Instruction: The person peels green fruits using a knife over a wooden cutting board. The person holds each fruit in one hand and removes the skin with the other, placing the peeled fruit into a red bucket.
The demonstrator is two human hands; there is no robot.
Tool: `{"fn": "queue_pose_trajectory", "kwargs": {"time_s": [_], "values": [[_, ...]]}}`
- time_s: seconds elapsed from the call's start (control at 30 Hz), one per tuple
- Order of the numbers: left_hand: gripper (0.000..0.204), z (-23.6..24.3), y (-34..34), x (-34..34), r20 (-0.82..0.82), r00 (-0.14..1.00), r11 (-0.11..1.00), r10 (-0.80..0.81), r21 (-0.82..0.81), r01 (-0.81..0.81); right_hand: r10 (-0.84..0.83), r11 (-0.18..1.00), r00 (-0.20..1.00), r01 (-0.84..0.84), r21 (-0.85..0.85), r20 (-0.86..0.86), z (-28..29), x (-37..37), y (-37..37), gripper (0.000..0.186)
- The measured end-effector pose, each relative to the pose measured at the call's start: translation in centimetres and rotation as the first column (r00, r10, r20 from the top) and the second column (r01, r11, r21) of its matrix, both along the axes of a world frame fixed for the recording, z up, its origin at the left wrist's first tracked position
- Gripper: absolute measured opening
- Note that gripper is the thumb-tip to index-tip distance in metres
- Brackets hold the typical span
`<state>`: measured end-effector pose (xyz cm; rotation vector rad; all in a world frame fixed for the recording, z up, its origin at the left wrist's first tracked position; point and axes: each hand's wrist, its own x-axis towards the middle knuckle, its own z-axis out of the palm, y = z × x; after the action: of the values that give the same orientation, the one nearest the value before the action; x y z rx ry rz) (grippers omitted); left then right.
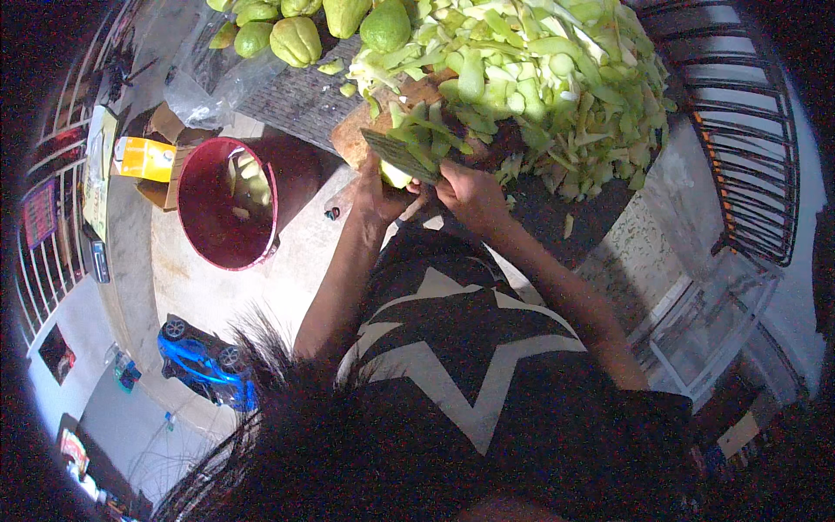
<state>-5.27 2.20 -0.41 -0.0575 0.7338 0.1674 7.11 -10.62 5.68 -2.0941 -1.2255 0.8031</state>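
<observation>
My left hand [376,198] is closed around a pale, peeled piece of chayote [396,176], mostly hidden by the fingers and a blade. Just to its right, my right hand [472,198] grips a knife [393,155] whose broad, dark blade slants over the chayote. Peel strips lie against the far side of the blade. Beyond the hands is a wooden board [350,139], partly under peelings. A big heap of green chayote peels [565,78] spreads to the far right. Several whole green chayotes [296,41] sit at the far left.
On my left stands a dark red bucket [272,187] with pale pieces inside. Beside it are a yellow and white packet [145,158] and a plastic bag [204,103]. A blue toy car [202,364] lies lower left. A dark metal rack [744,148] rises on the right.
</observation>
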Motion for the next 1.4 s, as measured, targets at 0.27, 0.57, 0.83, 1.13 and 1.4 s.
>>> {"fn": "queue_pose_trajectory", "kwargs": {"time_s": [0.27, 0.57, 0.83, 1.13, 1.4], "values": [[0.047, -0.5, -0.2, 0.0, 0.072, 0.996, 0.992, -0.050, 0.116, 0.042, -0.022, 0.999, 0.999, 0.021, -0.042, -0.038, -1.3, 0.4, -0.9, 0.017], [0.044, -0.2, -0.2, 0.5, -0.082, 0.995, 0.992, -0.054, 0.111, 0.063, -0.016, 0.999, 0.967, 0.028, 0.045, -0.253, -5.3, 3.1, 1.5, 0.025], [0.046, -0.6, -0.1, 0.2, -0.044, 0.998, 0.995, -0.055, 0.087, 0.059, -0.059, 0.984, 0.990, 0.036, -0.176, -0.126, -1.3, 2.0, -0.3, 0.023], [0.046, 0.4, -0.2, 0.2, -0.013, 0.998, 0.997, -0.053, 0.061, 0.054, -0.004, 0.995, 0.999, 0.008, -0.102, 0.042, 0.5, -0.1, -2.4, 0.030], [0.048, -0.6, 0.1, 0.4, -0.053, 0.997, 0.997, -0.057, 0.041, 0.060, 0.034, 0.993, 0.999, -0.035, -0.116, -0.007, -1.7, 1.1, -0.5, 0.025]]}}
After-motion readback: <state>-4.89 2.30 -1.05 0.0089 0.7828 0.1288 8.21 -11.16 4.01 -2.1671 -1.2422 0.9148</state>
